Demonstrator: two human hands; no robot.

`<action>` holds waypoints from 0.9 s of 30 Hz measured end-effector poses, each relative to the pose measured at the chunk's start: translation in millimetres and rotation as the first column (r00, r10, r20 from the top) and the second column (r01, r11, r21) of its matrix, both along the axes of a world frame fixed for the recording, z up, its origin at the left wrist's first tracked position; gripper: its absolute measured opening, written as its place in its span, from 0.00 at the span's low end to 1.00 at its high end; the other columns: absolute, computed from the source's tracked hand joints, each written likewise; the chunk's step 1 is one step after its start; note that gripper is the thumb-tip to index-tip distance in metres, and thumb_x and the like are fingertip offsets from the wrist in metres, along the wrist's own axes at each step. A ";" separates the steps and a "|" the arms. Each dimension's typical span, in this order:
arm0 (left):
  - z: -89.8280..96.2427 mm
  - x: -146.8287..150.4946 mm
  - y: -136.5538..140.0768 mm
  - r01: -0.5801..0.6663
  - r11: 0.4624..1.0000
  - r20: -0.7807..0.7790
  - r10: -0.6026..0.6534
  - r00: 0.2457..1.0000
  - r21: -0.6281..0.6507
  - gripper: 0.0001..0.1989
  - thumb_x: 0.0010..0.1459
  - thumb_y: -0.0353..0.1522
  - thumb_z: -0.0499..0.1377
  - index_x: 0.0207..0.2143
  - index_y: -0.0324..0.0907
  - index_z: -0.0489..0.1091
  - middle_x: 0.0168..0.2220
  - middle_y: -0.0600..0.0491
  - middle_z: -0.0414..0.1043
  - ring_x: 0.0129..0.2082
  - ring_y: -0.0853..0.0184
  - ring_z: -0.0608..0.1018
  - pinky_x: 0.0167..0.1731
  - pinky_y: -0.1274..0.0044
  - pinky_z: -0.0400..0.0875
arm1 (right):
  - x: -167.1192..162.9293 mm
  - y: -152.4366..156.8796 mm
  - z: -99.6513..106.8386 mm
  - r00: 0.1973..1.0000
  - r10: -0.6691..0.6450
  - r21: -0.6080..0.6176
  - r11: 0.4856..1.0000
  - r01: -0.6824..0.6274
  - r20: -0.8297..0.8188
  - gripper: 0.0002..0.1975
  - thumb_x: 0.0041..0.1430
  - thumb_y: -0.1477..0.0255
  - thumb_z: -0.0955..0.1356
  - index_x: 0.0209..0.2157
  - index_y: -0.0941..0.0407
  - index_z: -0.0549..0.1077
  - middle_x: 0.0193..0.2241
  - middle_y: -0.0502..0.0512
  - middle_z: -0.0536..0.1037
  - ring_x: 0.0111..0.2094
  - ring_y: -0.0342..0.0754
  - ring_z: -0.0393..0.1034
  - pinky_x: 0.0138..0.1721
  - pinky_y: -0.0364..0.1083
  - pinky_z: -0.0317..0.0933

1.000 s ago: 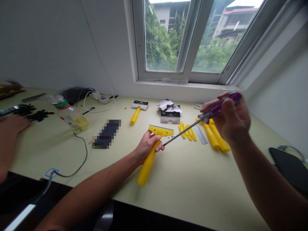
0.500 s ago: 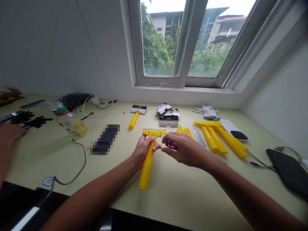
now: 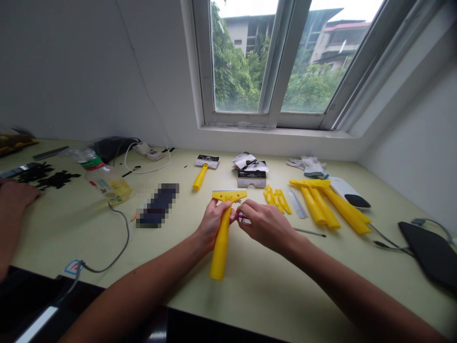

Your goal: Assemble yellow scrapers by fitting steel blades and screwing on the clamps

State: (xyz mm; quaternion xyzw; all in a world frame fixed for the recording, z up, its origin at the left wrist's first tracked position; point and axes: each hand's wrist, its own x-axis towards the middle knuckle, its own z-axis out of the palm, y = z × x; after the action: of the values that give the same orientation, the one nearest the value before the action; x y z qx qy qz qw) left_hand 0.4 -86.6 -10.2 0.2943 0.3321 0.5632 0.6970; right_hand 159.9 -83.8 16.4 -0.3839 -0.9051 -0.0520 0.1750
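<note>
My left hand (image 3: 213, 221) is closed round the neck of a yellow scraper (image 3: 221, 243), its thumb on the front. The scraper's wide head with a metal blade edge points away from me, and its handle points toward me. Just right of the head, my right hand (image 3: 262, 221) is closed on a screwdriver (image 3: 310, 232); purple shows between the fingers and a thin shaft sticks out to the right behind my wrist. My right fingertips meet the left hand's fingers beside the scraper neck. Something small and dark lies near the head, too small to name.
To the right lie yellow clip-like parts (image 3: 277, 199), metal blades (image 3: 297, 203) and several yellow scraper handles (image 3: 319, 205). Behind are a packaged scraper (image 3: 201, 176), packets (image 3: 252, 177) and gloves (image 3: 310, 165). A bottle (image 3: 109, 183) and another person's hand (image 3: 21, 193) are left.
My right hand has moved left and closed in from beside the scraper to its neck, carrying the screwdriver, whose shaft now shows more. The left hand holds the scraper almost still.
</note>
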 end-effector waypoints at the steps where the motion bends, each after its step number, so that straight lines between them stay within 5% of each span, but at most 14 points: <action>1: 0.0 0.1 -0.3 0.002 1.000 -0.006 -0.002 1.000 -0.001 0.15 0.52 0.31 0.62 0.40 0.40 0.62 0.20 0.60 0.63 0.20 0.76 0.67 0.24 0.85 0.64 | 0.9 0.6 1.2 1.000 0.008 -0.004 1.000 -0.008 0.022 0.05 0.60 0.72 0.65 0.35 0.57 0.71 0.34 0.54 0.77 0.28 0.47 0.72 0.24 0.44 0.54; 7: -3.9 0.4 1.1 0.033 0.998 -0.009 -0.032 0.999 0.050 0.17 0.54 0.31 0.61 0.44 0.41 0.60 0.23 0.60 0.65 0.17 0.78 0.65 0.22 0.84 0.61 | 7.0 7.2 5.8 0.992 0.088 -0.055 0.995 -0.084 0.092 0.03 0.59 0.74 0.65 0.32 0.57 0.70 0.31 0.53 0.76 0.29 0.46 0.71 0.26 0.44 0.55; 12: 2.3 -2.5 0.3 0.032 0.995 -0.022 -0.030 0.999 0.100 0.17 0.56 0.30 0.60 0.46 0.44 0.58 0.31 0.59 0.68 0.18 0.80 0.66 0.30 0.78 0.70 | 17.4 15.9 10.5 0.990 0.060 -0.171 0.982 -0.081 -0.125 0.03 0.60 0.73 0.66 0.32 0.56 0.70 0.30 0.52 0.76 0.29 0.44 0.69 0.29 0.42 0.57; 17: 4.6 0.2 -6.7 0.066 0.974 -0.126 -0.039 0.991 0.218 0.13 0.59 0.32 0.58 0.45 0.43 0.58 0.36 0.58 0.70 0.16 0.83 0.64 0.45 0.64 0.73 | 26.4 24.7 21.4 0.942 0.011 -0.090 0.995 -0.044 -0.334 0.08 0.60 0.67 0.68 0.31 0.56 0.72 0.28 0.51 0.76 0.27 0.42 0.67 0.30 0.41 0.59; 22: -0.6 5.2 -11.2 0.084 0.935 -0.253 0.006 0.968 0.344 0.09 0.62 0.33 0.55 0.44 0.42 0.60 0.28 0.62 0.67 0.15 0.81 0.65 0.47 0.63 0.71 | 26.8 24.4 25.6 0.952 0.041 -0.083 0.994 -0.069 -0.302 0.04 0.58 0.70 0.69 0.31 0.57 0.73 0.27 0.51 0.77 0.25 0.42 0.67 0.29 0.40 0.58; 27: 0.3 4.6 -12.9 0.103 0.934 -0.285 -0.001 0.959 0.342 0.11 0.62 0.33 0.55 0.46 0.41 0.60 0.23 0.64 0.64 0.16 0.80 0.65 0.47 0.64 0.71 | 25.4 20.4 26.0 0.961 0.016 -0.145 0.988 -0.058 -0.276 0.03 0.57 0.71 0.70 0.32 0.56 0.74 0.28 0.52 0.76 0.26 0.41 0.67 0.29 0.40 0.58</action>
State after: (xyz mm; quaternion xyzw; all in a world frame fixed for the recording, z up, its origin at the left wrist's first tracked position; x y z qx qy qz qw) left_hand 4.9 -99.5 -9.9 0.5003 0.3127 0.5476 0.5933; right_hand 185.4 -63.5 42.5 -0.3827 -0.8805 0.0738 0.2697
